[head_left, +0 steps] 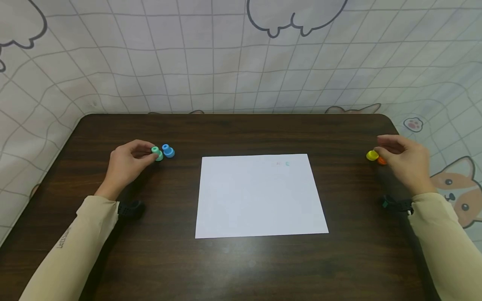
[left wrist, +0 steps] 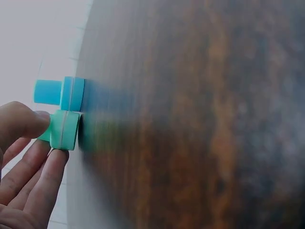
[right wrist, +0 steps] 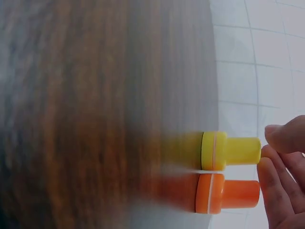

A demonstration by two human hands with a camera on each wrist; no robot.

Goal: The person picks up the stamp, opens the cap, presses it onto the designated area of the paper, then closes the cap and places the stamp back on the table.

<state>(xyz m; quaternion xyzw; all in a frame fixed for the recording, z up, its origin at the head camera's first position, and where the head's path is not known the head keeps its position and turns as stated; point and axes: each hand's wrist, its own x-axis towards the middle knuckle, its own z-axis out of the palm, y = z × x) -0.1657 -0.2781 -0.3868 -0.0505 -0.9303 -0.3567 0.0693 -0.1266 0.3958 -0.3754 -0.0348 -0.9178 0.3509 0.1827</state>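
Note:
Near the table's left side, my left hand [head_left: 128, 165] pinches a small green stamp [left wrist: 65, 130] by its narrow handle, between thumb and fingers. Right beside it stands a blue stamp [head_left: 168, 151], upright on the table. On the far right, my right hand [head_left: 406, 161] hovers by a yellow stamp [right wrist: 214, 151] and an orange stamp [right wrist: 209, 193]. Its thumb and fingers are apart at the tip of the yellow handle; whether a fingertip touches it I cannot tell. Both of these stamps stand upright, side by side.
A white sheet of paper [head_left: 260, 200] lies mid-table, with a small reddish mark and a teal one near its top right. The dark wooden table [head_left: 241, 267] ends at a wall [head_left: 226, 75] covered in grid-patterned material. Each wrist wears a dark strap.

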